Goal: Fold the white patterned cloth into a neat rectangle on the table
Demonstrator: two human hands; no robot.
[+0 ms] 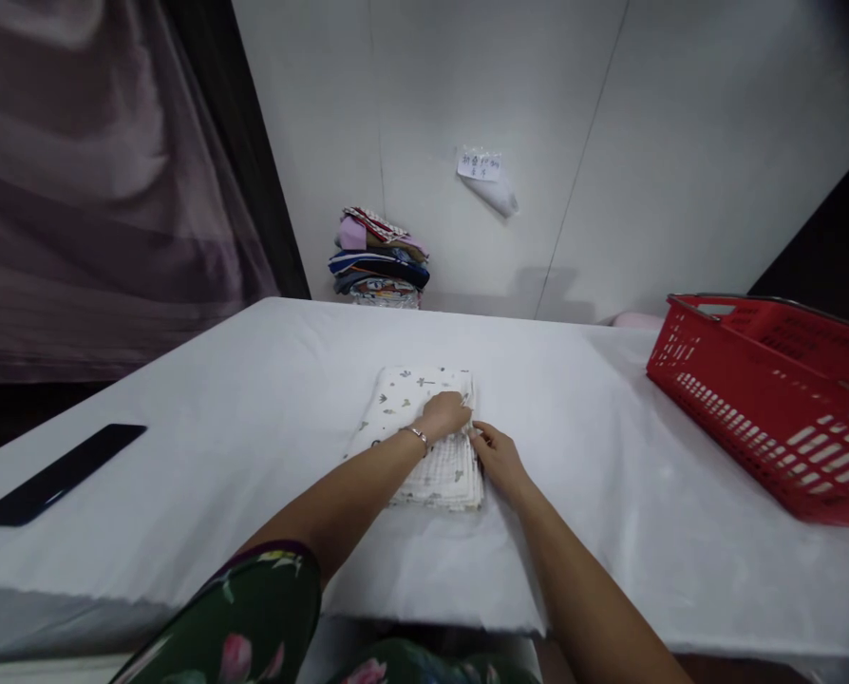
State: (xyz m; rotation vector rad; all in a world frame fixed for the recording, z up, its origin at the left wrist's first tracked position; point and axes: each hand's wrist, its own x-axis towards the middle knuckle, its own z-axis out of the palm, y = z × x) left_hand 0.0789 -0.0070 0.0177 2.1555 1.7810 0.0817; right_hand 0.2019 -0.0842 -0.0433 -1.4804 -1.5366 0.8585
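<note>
A white muslin cloth point(403, 394) with small grey-green plant prints lies folded into a thick rectangle on the white-covered table. My left hand point(444, 415) reaches across its top, with curled fingers closed on the layers near the right edge; a bracelet is on that wrist. Just beside it, my right hand point(499, 460) pinches the right edge of the cloth between thumb and fingers. The left fingertips are partly hidden by the hand itself. Loose layers show along the cloth's right side.
A red plastic basket point(738, 408) stands at the table's right side. On the left lies a flat black panel point(58, 475). Beyond the far edge, a stack of folded clothes point(380, 261) rises against the white wall, below a taped paper note point(480, 166). A purple curtain point(97, 190) hangs at left.
</note>
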